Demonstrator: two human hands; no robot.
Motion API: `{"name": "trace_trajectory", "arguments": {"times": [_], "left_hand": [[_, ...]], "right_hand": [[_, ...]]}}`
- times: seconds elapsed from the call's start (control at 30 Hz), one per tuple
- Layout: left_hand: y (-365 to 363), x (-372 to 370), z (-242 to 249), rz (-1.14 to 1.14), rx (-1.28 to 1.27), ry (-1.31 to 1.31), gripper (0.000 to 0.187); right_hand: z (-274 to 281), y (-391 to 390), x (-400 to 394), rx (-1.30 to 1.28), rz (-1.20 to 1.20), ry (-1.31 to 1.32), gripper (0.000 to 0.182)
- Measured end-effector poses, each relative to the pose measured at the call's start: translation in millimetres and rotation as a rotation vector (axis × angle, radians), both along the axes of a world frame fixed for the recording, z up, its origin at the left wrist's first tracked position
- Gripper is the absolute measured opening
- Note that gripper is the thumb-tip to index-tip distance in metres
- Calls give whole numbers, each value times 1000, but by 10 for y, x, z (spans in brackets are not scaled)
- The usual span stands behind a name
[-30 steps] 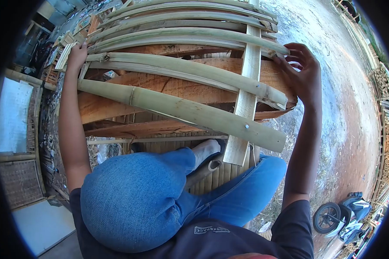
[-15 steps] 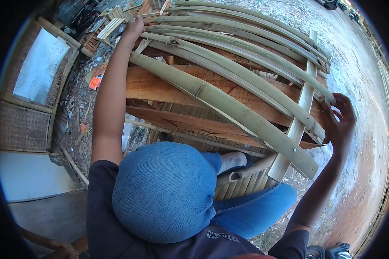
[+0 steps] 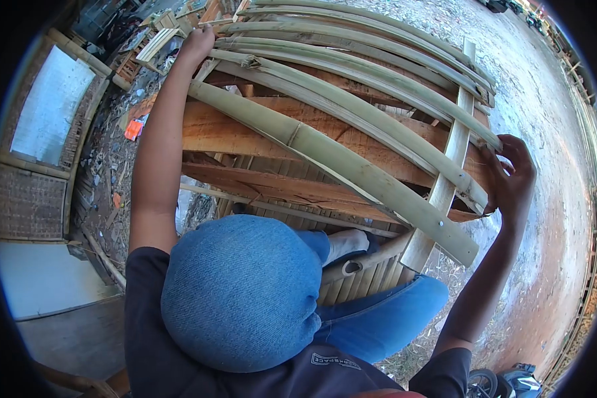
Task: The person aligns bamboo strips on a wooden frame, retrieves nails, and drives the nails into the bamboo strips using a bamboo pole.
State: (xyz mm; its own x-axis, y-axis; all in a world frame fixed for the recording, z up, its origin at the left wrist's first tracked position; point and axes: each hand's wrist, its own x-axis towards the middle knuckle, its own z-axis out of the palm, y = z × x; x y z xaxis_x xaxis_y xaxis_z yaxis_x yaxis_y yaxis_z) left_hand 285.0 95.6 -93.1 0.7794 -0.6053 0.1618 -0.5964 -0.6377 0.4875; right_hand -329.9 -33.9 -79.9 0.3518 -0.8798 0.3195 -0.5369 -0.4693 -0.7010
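The right hand (image 3: 511, 174) is gripping the right-hand ends of the split bamboo slats (image 3: 351, 113), fingers curled over the top and thumb tucked under, just beside the pale crosspiece (image 3: 444, 179) that is running across the slats near that edge. The left hand (image 3: 198, 41) is reaching out at full stretch to the far left ends of the same slats; it is touching them, though whether its fingers are closing round one cannot be told. The slats are lying side by side as a panel across rough reddish wooden planks (image 3: 245, 132), the nearest and thickest slat (image 3: 338, 166) sloping down toward the right. Beneath the planks a woven bamboo mat (image 3: 351, 285) is showing, and the person's jeans-clad knee (image 3: 239, 292) is filling the foreground.
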Motion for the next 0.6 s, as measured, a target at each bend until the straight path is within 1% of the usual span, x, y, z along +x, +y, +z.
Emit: {"name": "trace_trajectory", "arguments": {"times": [0.07,0.13,0.2,0.23,0.27,0.3,0.43,0.53,0.6], "left_hand": [[4,122,-55,4,-12,-5,64],[-75,470,-219,-22,-29,31,65],[-46,395,-177,-64,-66,62,66],[-42,499,-214,-67,-55,45,66],[-58,570,-248,-68,-42,26,66],[-47,493,-231,-58,-74,27,65],[-76,708,-297,-60,-62,30,66],[-85,823,-357,-71,-77,26,68],[-96,823,-355,-73,-57,-21,67]], "right_hand": [[4,8,32,16,4,-33,33],[1,9,26,-6,-7,-53,36],[13,3,22,19,-10,-35,38],[-5,-3,20,11,-35,-29,39],[-5,1,19,-10,-35,-24,39],[4,14,24,-28,-31,-22,37],[-9,-8,16,-90,-10,-21,32],[6,1,18,-99,-17,1,32],[4,-5,32,-104,-19,1,32]]}}
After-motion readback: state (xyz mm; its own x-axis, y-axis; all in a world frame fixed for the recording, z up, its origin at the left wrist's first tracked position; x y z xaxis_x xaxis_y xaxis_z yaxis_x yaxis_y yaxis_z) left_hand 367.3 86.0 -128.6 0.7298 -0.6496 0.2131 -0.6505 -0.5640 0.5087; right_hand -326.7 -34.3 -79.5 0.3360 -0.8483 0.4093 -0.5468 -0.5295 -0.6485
